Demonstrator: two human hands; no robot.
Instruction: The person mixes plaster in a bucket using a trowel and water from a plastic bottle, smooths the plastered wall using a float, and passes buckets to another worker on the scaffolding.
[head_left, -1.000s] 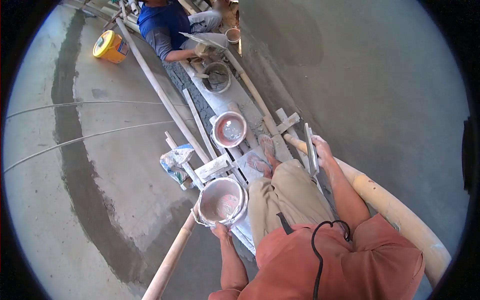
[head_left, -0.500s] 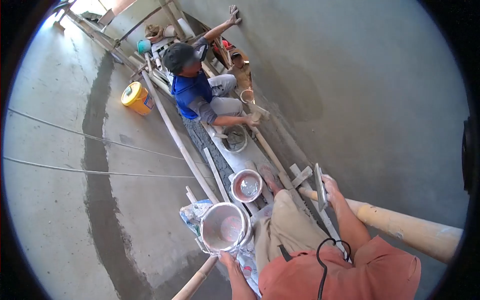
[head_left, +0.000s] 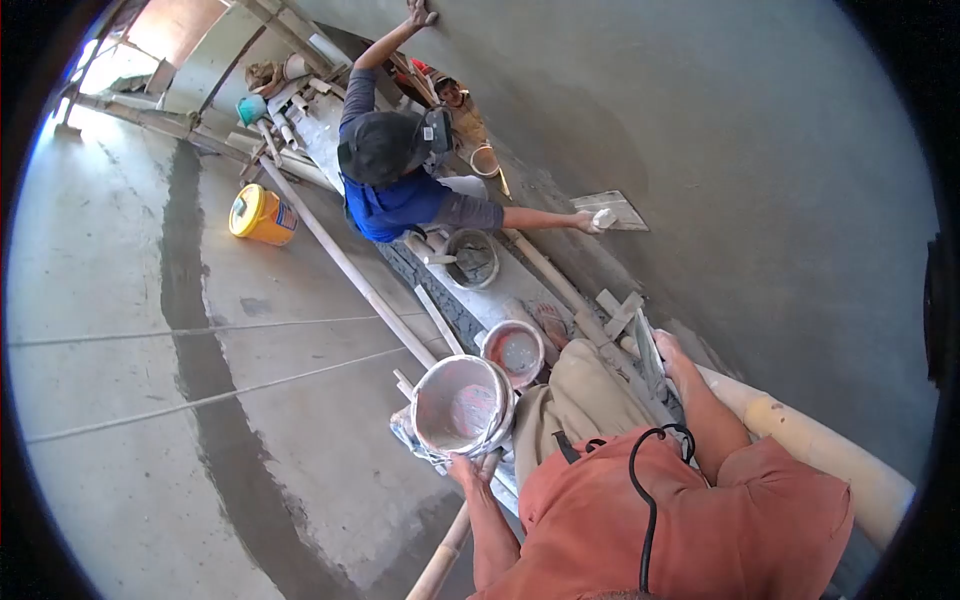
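Note:
My left hand (head_left: 463, 472) grips the near side of a whitish, plaster-smeared bucket (head_left: 425, 385), by its handle or rim; the exact hold is partly hidden. The bucket's mouth faces me, with pale residue inside. In my right hand (head_left: 673, 352) is a plastering trowel (head_left: 645, 345), seen nearly edge-on beside the wall. Just beyond the bucket stands a smaller pail (head_left: 531, 376) with greyish liquid in it. My bare foot (head_left: 552, 325) rests on the plank beside that pail.
A co-worker in a blue vest (head_left: 395, 208) sits farther along the scaffold, pressing a float (head_left: 622, 210) on the wet wall (head_left: 740, 150). Near them is a mortar bucket (head_left: 472, 275). Bamboo poles (head_left: 340, 258) edge the planks; a yellow bucket (head_left: 270, 220) hangs or stands outside them.
The co-worker has leaned forward and stretched the float out onto the wall. My view has shifted, while both my hands keep hold of the bucket and trowel.

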